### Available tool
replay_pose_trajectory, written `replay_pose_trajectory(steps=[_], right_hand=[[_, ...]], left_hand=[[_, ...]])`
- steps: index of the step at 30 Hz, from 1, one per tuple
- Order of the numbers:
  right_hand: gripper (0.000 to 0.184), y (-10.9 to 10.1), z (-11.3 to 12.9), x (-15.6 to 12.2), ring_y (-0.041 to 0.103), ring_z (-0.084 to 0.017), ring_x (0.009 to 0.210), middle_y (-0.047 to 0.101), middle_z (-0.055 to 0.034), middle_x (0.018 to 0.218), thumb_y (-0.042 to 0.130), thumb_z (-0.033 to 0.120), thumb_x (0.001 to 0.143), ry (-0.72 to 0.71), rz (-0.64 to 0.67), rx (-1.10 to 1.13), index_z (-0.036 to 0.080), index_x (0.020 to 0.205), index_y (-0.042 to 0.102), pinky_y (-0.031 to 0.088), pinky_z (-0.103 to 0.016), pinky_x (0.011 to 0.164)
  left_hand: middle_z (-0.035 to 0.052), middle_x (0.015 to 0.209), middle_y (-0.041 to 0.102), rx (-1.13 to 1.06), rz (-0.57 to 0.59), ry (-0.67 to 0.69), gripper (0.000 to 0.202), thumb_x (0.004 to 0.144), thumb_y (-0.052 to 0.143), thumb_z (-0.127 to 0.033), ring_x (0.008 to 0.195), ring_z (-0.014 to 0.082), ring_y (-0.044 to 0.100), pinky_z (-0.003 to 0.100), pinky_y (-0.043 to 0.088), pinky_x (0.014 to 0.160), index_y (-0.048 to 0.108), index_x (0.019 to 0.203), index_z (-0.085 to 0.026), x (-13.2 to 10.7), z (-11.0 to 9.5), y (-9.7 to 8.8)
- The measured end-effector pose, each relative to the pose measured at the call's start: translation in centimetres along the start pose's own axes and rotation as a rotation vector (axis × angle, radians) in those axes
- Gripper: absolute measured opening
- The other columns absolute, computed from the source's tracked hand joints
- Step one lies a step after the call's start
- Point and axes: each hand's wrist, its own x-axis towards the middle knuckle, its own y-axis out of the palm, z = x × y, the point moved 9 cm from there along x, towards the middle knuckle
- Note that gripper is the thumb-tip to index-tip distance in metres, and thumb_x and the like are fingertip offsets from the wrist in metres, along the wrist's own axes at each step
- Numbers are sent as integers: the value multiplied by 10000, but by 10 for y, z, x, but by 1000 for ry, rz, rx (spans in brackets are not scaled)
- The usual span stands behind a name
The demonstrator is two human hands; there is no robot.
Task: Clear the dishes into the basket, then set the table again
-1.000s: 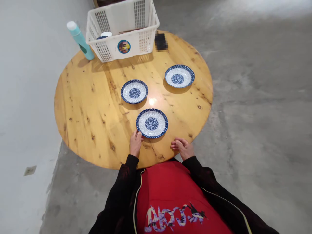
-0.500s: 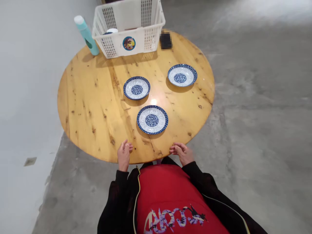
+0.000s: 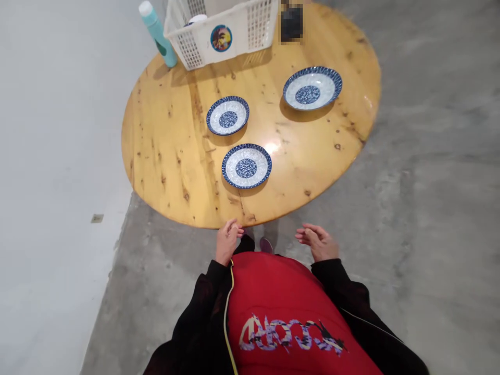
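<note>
Near the front edge of the round wooden table [image 3: 164, 140], my left hand [image 3: 228, 239] hovers with loosely curled fingers and nothing held. My right hand [image 3: 318, 241] is in the air off the table's front right edge, its fingers loosely bent and holding nothing. Closest to both hands lies a blue-and-white patterned plate [image 3: 247, 166]. Behind it is a second, similar plate [image 3: 227, 115], and a third plate [image 3: 312, 88] sits farther right. Neither hand touches any of them.
At the back stands a white plastic basket [image 3: 199, 49] with a round sticker and white dishware partly visible inside. A teal bottle [image 3: 158, 34] leans in view on its left; a pixelated black object [image 3: 291, 23] lies on its right. A white wall [image 3: 58, 130] borders the left side.
The view has shifted, so the table and plates appear higher and farther right. Both hands have drawn back from the table edge, the right one now beyond it. The plates keep their arrangement.
</note>
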Motion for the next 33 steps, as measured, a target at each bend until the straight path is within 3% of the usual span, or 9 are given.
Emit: replay_pose_trajectory(steps=[4, 8, 18, 28, 31, 33], right_hand=[[486, -21, -12, -6, 700, -180, 590, 744, -54, 736, 806, 577, 625, 17, 36, -10, 195, 888, 661, 572, -292, 533], [486, -26, -13, -8, 705, -189, 598, 750, -62, 742, 809, 577, 620, 27, 103, -45, 194, 878, 660, 577, -302, 543], [486, -3, -16, -15, 692, -184, 569, 742, -63, 707, 818, 572, 584, 34, 285, -88, 192, 847, 669, 554, -286, 517], [471, 1, -15, -23, 701, -187, 578, 752, -77, 727, 815, 553, 579, -8, 252, -89, 189, 844, 674, 554, -284, 517], [470, 14, -19, -26, 700, -195, 569, 748, -79, 716, 802, 560, 576, -21, 237, -93, 193, 837, 667, 548, -287, 500], [461, 34, -22, -32, 698, -200, 564, 741, -80, 703, 793, 552, 574, -26, 251, -99, 192, 831, 662, 545, -291, 494]], left_hand=[[100, 937, 742, 20, -14, -3, 347, 884, 658, -378, 778, 155, 707, 276, 570, 725, 684, 1117, -121, -23, 12, 7], [100, 943, 737, 8, -70, -9, 356, 884, 659, -390, 789, 160, 710, 283, 574, 735, 674, 1119, -123, -46, 26, 3], [102, 934, 736, -37, -181, -26, 379, 866, 664, -393, 790, 165, 713, 286, 583, 721, 673, 1123, -114, -92, 54, -7], [97, 916, 741, -35, -124, -10, 310, 867, 657, -327, 769, 154, 709, 259, 563, 693, 690, 1099, -125, -83, 50, -11], [89, 893, 748, -27, -102, -12, 316, 848, 678, -341, 754, 157, 715, 260, 557, 687, 697, 1085, -131, -78, 52, -26], [85, 882, 751, -24, -115, -9, 325, 834, 689, -360, 748, 161, 718, 263, 557, 684, 702, 1069, -136, -75, 52, -48]])
